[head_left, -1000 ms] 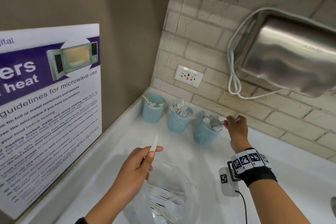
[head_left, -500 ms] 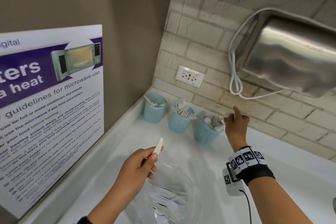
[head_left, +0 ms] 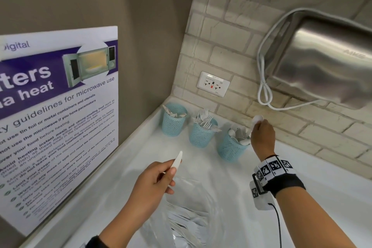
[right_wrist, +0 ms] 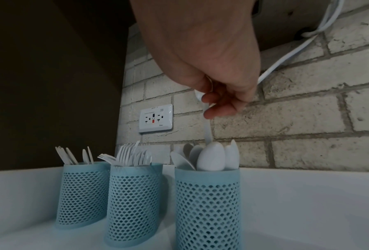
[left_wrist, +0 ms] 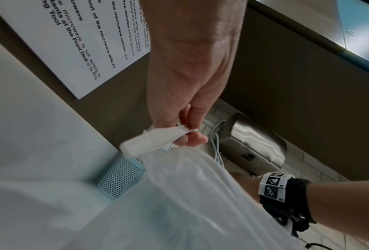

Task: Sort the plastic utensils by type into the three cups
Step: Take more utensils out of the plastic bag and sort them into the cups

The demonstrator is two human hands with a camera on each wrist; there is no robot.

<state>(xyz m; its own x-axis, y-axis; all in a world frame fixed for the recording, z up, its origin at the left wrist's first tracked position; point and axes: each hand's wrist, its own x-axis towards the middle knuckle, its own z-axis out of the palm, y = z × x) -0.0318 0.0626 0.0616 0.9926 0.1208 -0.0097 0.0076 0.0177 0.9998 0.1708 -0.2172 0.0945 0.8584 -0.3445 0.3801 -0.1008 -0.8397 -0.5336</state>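
Note:
Three blue mesh cups stand in a row at the back of the white counter (head_left: 322,197): the knife cup (head_left: 174,121), the fork cup (head_left: 201,136) and the spoon cup (head_left: 230,148). My right hand (head_left: 255,127) pinches a white spoon (head_left: 258,119) upright, bowl up. In the right wrist view its handle (right_wrist: 207,128) points down into the spoon cup (right_wrist: 207,203), among the other spoons. My left hand (head_left: 171,169) hovers in front of the cups and pinches a white knife (head_left: 177,159), which the left wrist view shows as well (left_wrist: 157,140).
A clear plastic bag (head_left: 187,217) with several white utensils lies on the counter below my left hand. A wall outlet (head_left: 213,84), a steel hand dryer (head_left: 326,66) and its white cord (head_left: 263,90) are on the brick wall. A microwave poster (head_left: 56,117) hangs on the left.
My right hand has turned the spoon from lying sideways to upright, handle down over the spoon cup. The left hand has lifted the knife slightly toward the cups.

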